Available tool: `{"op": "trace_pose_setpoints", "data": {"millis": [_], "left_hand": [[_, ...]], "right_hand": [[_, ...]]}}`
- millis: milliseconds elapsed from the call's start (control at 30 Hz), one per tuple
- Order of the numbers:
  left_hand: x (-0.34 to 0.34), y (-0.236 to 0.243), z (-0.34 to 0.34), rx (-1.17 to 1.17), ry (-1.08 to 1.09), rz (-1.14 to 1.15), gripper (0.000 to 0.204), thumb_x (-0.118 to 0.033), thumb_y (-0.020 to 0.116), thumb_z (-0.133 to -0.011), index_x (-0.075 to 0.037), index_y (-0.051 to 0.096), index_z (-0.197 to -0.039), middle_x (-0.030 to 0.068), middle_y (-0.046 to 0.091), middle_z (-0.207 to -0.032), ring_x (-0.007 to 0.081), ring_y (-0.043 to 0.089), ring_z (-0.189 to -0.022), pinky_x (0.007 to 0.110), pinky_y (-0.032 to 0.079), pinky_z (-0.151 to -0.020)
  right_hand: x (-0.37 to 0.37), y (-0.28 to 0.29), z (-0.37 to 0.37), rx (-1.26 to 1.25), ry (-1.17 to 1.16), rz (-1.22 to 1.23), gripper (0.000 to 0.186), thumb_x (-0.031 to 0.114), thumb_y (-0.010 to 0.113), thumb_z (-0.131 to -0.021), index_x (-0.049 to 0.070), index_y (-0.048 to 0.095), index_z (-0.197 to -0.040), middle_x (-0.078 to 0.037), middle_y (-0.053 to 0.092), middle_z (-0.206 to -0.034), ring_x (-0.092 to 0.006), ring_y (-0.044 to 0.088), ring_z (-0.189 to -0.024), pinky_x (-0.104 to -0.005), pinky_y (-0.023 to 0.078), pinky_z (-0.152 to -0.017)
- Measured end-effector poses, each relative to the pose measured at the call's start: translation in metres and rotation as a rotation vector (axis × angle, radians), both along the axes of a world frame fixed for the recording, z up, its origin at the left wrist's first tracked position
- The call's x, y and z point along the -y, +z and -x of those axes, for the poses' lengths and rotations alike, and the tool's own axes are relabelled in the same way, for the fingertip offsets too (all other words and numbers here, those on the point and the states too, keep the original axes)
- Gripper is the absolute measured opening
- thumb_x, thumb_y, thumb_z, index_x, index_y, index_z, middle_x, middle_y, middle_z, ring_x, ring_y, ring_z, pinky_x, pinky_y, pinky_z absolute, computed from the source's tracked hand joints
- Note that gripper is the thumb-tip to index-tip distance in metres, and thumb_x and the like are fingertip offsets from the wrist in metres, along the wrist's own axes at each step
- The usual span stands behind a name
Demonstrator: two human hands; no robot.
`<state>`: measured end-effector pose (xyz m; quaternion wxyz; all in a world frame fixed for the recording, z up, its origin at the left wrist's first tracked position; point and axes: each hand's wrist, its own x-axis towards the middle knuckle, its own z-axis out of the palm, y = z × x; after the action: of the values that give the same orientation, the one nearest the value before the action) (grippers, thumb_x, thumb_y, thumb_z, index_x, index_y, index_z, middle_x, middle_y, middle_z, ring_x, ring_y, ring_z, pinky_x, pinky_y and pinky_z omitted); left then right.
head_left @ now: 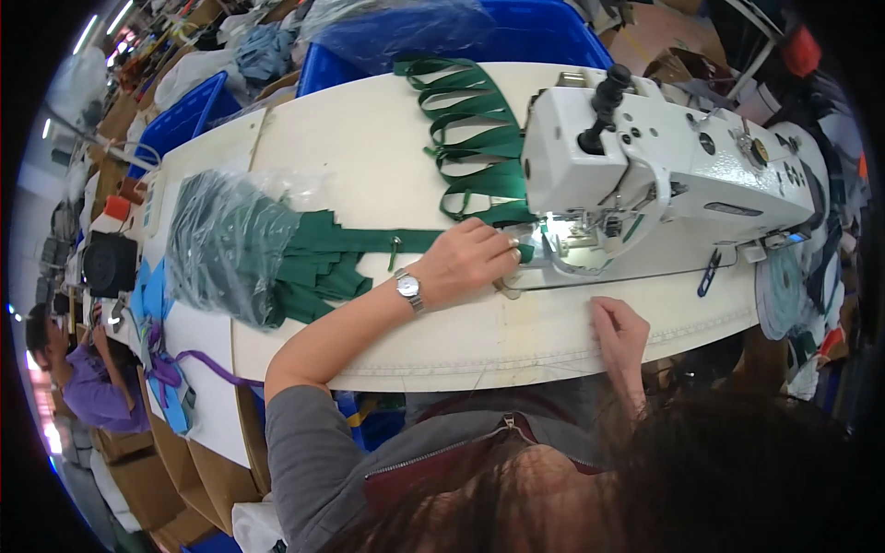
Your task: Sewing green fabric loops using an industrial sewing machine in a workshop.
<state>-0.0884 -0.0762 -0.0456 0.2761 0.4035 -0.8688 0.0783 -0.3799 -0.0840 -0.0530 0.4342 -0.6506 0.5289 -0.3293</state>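
My left hand, a watch on its wrist, is closed on a green strap just left of the needle area of a white sewing machine. The strap runs left to a bundle of green straps, partly inside a clear plastic bag. A small metal hook or clip lies on the strap. My right hand rests by the table's front edge with its fingers curled together; nothing shows in them. Beyond my left hand, a looped chain of green straps trails away from the machine.
Thread snips lie on the pale table at the right. Blue bins stand behind it. Purple and blue strips hang at the left. Farther left sits another person in purple. Cardboard boxes stand at lower left.
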Motion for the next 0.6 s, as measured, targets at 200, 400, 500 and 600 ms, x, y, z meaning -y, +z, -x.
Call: {"op": "trace_pose_setpoints", "data": {"millis": [200,400,500,600], "left_hand": [[0.017,-0.003,0.013,0.005,-0.038,-0.144,0.021,-0.011,0.065,-0.076,-0.009,0.064,-0.097,-0.0004,0.064,-0.11,0.0162,0.057,-0.087,0.029,0.046,-0.076],[0.02,-0.006,0.019,-0.073,0.008,-0.175,0.024,-0.012,0.062,-0.079,-0.008,0.064,-0.102,-0.0009,0.063,-0.111,0.0149,0.055,-0.087,0.028,0.045,-0.074],[0.023,-0.006,0.022,-0.099,-0.01,-0.185,0.024,-0.011,0.062,-0.08,-0.007,0.064,-0.103,0.0004,0.063,-0.108,0.0158,0.056,-0.088,0.029,0.046,-0.075],[0.025,-0.006,0.021,-0.116,-0.019,-0.22,0.022,-0.01,0.061,-0.081,-0.006,0.065,-0.102,0.0016,0.063,-0.103,0.0169,0.057,-0.09,0.03,0.047,-0.077]], "right_hand": [[-0.003,0.001,0.006,0.007,0.057,-0.024,0.012,0.004,0.063,-0.087,-0.001,0.068,-0.097,-0.006,0.063,-0.072,-0.0106,0.058,-0.059,-0.0234,0.046,-0.055],[0.001,0.0,0.013,-0.071,0.117,0.018,0.012,0.003,0.063,-0.087,0.0,0.068,-0.097,-0.008,0.062,-0.071,-0.0126,0.058,-0.058,-0.0243,0.045,-0.055],[0.001,0.004,0.012,-0.027,0.112,-0.014,0.011,0.002,0.063,-0.086,0.0,0.068,-0.096,-0.008,0.062,-0.072,-0.0135,0.059,-0.059,-0.0251,0.046,-0.055],[0.002,0.005,0.01,-0.021,0.106,-0.009,0.011,0.002,0.063,-0.086,0.0,0.068,-0.096,-0.009,0.063,-0.072,-0.014,0.059,-0.06,-0.0256,0.046,-0.056]]}}
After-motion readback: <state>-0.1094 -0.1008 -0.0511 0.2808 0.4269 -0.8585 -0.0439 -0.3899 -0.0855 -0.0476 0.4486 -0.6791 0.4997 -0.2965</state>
